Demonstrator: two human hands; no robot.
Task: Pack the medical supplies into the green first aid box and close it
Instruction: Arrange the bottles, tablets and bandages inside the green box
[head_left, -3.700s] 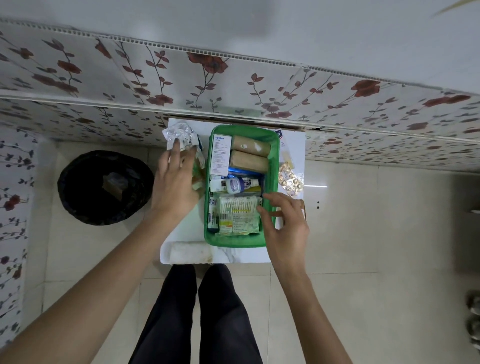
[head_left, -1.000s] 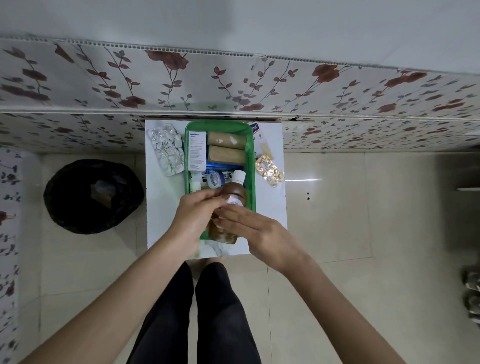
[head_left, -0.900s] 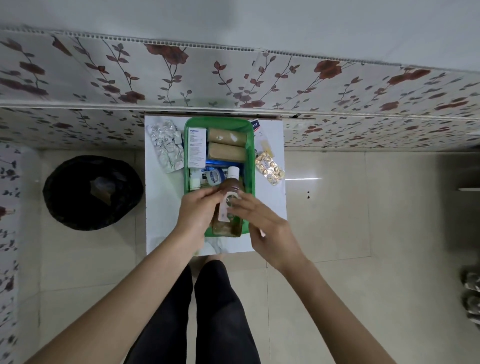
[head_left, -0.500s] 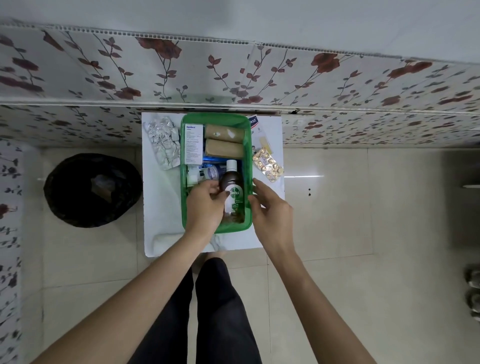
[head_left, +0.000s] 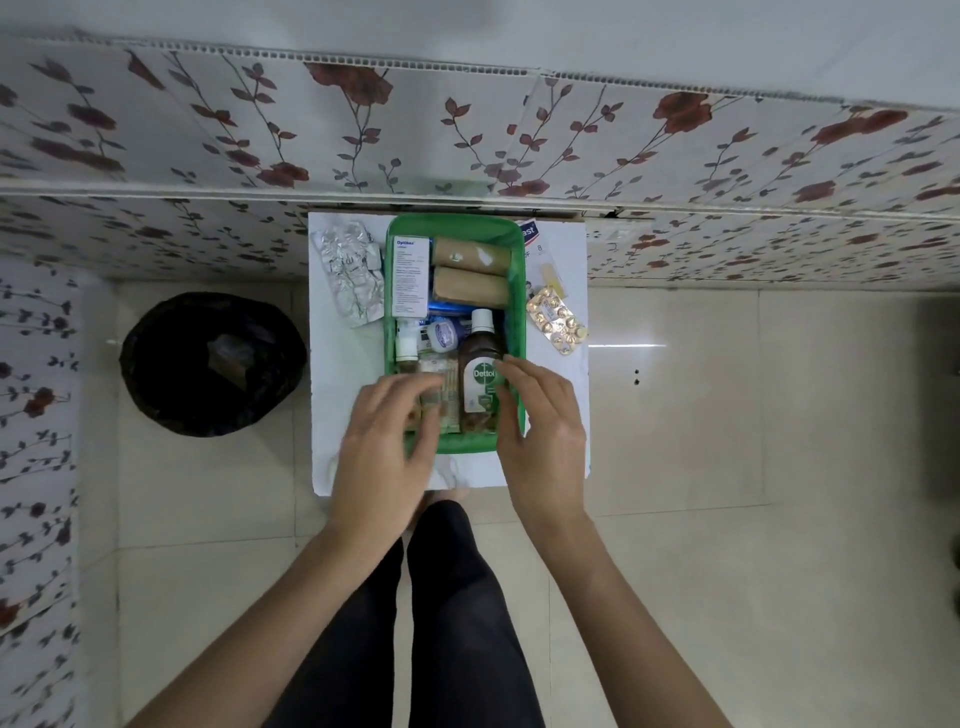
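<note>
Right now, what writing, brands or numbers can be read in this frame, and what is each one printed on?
"Dettol": label of the brown bottle lying in the green box.
"Optibex", as best I can read it: top of the white carton in the box; the small print below is too small.
"ast" and "8": partly hidden packet behind the box.
Round tub label: blurred, unreadable.

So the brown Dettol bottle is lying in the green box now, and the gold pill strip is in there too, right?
Not quite. The head view shows the Dettol bottle lying in the green box, but the gold pill strip lies outside, on the white table to its right.
</note>
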